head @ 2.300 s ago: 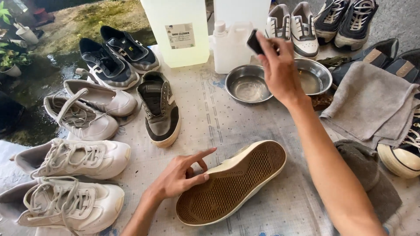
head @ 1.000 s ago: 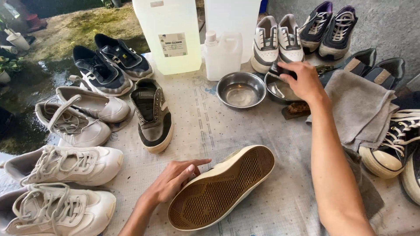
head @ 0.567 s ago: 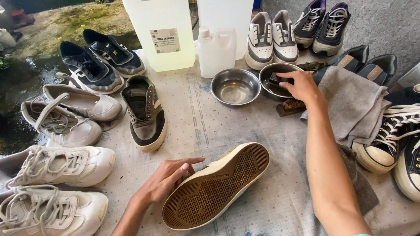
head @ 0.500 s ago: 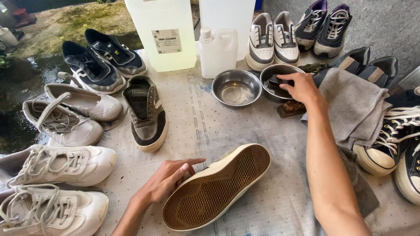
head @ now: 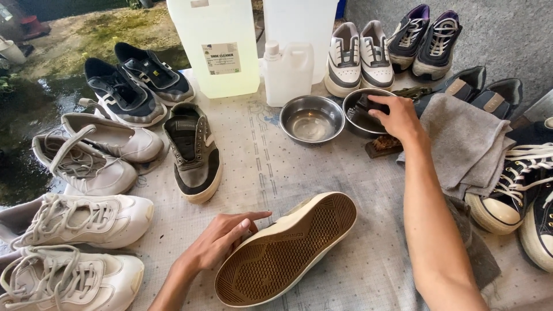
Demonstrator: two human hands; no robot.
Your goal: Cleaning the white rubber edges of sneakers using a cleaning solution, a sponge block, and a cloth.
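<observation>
My left hand (head: 222,242) rests on the side of the shoe (head: 288,250), fingers loosely spread, forefinger stretched along its pale edge; the shoe lies tipped on its side near the front of the bench (head: 271,167), brown ribbed sole turned up toward me. My right hand (head: 394,115) reaches well away to the far right, fingers closed around a small dark brush (head: 366,105) held inside the right-hand steel bowl (head: 352,118). Just beside it on the left sits a second steel bowl (head: 311,119) with a little liquid in it. A wooden-backed brush (head: 385,145) lies just under my wrist, touching the grey towel (head: 466,141) heaped to the right. Behind the bowls stand a small white jug (head: 288,72) and a big clear canister (head: 216,46). A grey and black shoe (head: 194,151) lies to the left of the middle, with white trainers (head: 86,219) further left, near the bench's edge.
</observation>
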